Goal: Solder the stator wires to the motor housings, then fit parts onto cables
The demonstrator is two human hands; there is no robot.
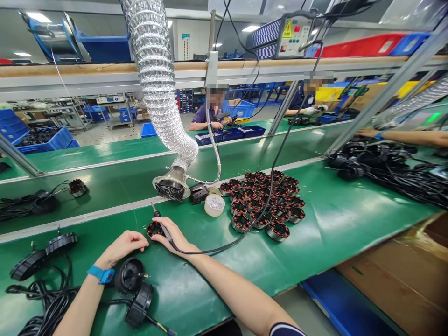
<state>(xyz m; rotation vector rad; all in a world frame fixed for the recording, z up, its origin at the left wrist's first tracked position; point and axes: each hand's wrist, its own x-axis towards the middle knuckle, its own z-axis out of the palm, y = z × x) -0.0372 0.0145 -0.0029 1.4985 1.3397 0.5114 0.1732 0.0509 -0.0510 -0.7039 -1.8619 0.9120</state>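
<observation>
Near the far edge of the desk, the right hand holds a soldering iron and coil ring beside the curled left hand, grip unclear.

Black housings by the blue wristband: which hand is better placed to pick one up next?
Probably the left hand: its wrist is right beside the black housings, though whether its fingers hold anything is unclear. The right hand is farther away and holds the soldering iron.

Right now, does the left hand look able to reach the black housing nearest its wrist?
Probably yes: the left hand is close to the black housing, and nothing visible blocks the way between them.
</observation>
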